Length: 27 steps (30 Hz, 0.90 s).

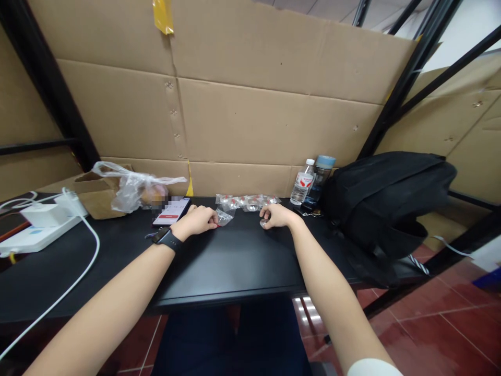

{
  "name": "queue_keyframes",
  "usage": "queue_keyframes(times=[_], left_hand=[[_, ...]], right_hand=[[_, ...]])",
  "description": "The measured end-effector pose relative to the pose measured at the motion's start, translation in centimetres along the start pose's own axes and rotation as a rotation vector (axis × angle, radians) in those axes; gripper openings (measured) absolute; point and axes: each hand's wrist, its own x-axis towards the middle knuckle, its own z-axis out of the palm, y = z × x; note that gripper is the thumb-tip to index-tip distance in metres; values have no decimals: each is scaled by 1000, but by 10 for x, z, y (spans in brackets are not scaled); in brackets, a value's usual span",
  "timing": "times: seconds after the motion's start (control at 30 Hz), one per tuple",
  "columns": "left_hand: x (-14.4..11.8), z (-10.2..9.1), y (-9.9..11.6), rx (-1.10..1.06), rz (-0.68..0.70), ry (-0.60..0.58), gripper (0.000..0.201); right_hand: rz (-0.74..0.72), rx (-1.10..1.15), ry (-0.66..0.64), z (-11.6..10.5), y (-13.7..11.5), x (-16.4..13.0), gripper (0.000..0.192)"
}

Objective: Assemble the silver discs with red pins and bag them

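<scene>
On the black desk (235,261), your left hand (199,219) pinches a clear packet (225,216), your right hand (276,215) curls closed over a small piece (263,223); unpacking step, needing fine fingertip grip.

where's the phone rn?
Head view: the phone lies flat on the black table, left of centre, just beyond the left hand, right of the clear plastic bag.

no text readable, bottle label (303,180) too blurred
</scene>
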Motion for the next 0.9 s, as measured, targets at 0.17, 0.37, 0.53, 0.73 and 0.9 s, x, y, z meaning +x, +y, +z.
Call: queue_keyframes(times=[0.17, 0.37, 0.53, 0.73, 0.9], left_hand=[[-2, -3, 6, -91, 81, 3, 11], [-4, -14, 3, -230, 163, 74, 18], [-3, -18, 5, -358, 206, 124, 24], [-3, -12, 17, -434, 218, 218, 27], [0, -8, 19, -540, 238, 217, 26]], right_hand=[[-51, 103, 11, 3, -4, 0, 43], [-171, 341, 69, 5, -11, 1, 42], [-380, 585, 121, 14, -35, 3, 41], [-430, 696, 157, 27, -56, 3, 44], [-421, 746, 155, 32, -61, 2, 44]])
